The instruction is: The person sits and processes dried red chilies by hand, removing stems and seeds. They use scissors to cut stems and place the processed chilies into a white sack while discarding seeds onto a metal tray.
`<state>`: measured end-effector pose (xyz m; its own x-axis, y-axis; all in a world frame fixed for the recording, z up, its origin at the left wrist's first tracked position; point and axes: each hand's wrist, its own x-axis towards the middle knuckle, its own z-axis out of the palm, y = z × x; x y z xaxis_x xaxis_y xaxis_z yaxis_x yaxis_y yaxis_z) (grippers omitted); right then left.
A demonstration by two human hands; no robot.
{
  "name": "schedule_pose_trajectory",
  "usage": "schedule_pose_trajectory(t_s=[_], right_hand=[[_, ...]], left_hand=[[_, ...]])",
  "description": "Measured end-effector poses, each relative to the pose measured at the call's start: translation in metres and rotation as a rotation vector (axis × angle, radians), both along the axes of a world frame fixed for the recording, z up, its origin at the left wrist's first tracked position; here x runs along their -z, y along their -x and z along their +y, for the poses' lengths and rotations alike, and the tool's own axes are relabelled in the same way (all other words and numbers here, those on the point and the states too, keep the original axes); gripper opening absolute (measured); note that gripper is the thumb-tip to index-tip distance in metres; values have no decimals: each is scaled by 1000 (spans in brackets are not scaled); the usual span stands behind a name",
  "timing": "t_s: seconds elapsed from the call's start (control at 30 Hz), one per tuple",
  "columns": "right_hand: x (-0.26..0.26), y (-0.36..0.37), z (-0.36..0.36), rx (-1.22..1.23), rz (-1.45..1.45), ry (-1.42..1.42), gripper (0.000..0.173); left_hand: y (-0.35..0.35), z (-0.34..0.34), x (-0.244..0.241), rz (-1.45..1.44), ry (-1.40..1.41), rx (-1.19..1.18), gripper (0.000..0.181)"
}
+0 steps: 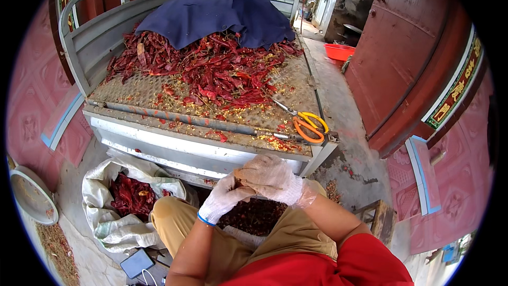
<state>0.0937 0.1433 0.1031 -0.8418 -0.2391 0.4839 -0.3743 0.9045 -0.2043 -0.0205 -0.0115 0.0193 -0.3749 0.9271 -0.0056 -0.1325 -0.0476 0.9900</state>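
Observation:
My left hand point(226, 195), in a white knit glove, meets my right hand point(270, 178), whose glove is stained brown, above my lap. Their fingers overlap, so whether anything is between them is hidden. Beyond them, a heap of dried red chillies point(222, 71) lies on the metal truck bed point(154, 87), partly under dark blue cloth point(190, 18). Scissors with orange and yellow handles point(305, 123) rest at the bed's right corner among scattered seeds. An open white woven sack point(97, 202) holding red chillies stands left of my knees. Dark red pieces point(258, 218) lie below my hands.
The bed's rear edge point(166, 137) runs just beyond my hands, with a metal bar along it. A round basin point(33, 194) is at far left, a phone point(137, 263) at lower left, and a wooden stool point(381, 220) at right. A red basin point(339, 51) sits near the maroon door point(401, 51).

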Motion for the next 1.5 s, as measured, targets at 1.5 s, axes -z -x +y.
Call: schedule_pose_trajectory(t_s=[1.5], right_hand=[[6,-17,24,493,-494,-138,24]], left_hand=[[-6,12,9,-89,-230,-182,20]])
